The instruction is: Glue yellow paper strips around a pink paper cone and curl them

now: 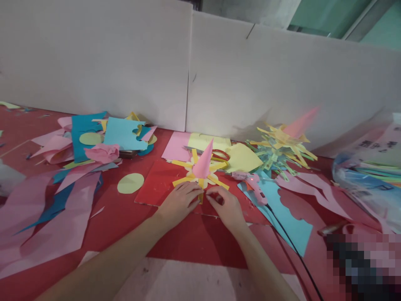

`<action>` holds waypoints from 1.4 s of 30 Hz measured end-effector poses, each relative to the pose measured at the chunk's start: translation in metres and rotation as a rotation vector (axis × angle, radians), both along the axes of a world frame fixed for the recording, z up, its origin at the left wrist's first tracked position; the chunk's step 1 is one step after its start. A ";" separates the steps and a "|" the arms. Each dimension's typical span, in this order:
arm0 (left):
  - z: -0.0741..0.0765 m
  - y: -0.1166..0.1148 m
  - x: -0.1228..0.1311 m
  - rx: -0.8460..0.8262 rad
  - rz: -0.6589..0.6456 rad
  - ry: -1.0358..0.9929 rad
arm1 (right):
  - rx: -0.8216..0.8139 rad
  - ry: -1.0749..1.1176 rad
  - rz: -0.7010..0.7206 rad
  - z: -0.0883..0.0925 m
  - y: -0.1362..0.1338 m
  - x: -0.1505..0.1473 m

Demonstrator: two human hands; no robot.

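Note:
A paper flower with yellow strips [180, 164] round its edge and a pink paper cone [204, 161] standing at its centre lies on a red board [153, 184]. At its near side, my left hand [181, 198] has its fingers closed on a yellow paper strip [201, 197] that points toward me. My right hand [228, 207] is just right of that strip, with thumb and forefinger pinched close to it. Whether anything is between those fingertips is too small to tell. Behind the flower lie red-handled scissors [221, 155], partly hidden by it.
A pink glue gun [256, 189] with a black cord lies right of the flower on blue paper [291, 215]. A finished-looking paper piece with a cone [300, 123] stands at the back right. Paper scraps [125, 133] and a pale yellow disc [130, 183] lie left. White panels [125, 58] close off the back.

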State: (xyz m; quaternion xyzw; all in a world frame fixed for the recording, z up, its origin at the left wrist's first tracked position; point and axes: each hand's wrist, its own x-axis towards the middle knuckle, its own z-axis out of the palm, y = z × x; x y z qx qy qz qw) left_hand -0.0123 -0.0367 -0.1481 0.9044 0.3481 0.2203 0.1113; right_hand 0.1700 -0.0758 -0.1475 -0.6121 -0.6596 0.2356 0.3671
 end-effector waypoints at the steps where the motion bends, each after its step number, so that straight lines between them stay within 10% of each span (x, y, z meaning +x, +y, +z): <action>1: 0.000 0.000 0.000 -0.001 0.006 -0.002 | 0.004 -0.002 0.002 0.000 0.000 0.000; 42: -0.004 0.001 -0.002 0.098 0.004 0.144 | -0.008 0.023 -0.055 -0.002 0.000 0.000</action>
